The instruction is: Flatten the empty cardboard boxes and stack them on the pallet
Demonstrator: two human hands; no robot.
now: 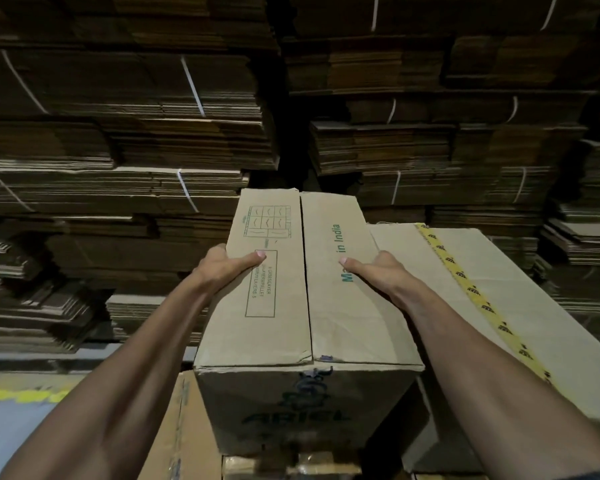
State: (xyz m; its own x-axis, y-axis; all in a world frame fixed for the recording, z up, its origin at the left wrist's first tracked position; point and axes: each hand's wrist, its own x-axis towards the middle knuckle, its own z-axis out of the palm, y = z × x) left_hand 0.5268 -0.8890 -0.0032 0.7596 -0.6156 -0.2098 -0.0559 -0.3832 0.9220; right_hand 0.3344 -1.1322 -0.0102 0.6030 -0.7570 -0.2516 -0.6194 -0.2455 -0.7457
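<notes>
A closed box (302, 306) stands in the middle of the view, its two top flaps meeting along a centre seam. The left hand (222, 268) grips its left edge, thumb laid flat on the top flap beside a printed green frame of text; the fingers wrap down the side out of sight. The right hand (378, 270) clamps the right edge the same way, thumb across the green "in India" lettering (the first word is partly covered). The hands are well apart, one on each side. Just to the right lies a taped box (499, 289) with a strip of yellow tape (478, 299) along its top. Behind rise stacks (118, 133) of flattened cardboard bound with white straps (192, 85).
</notes>
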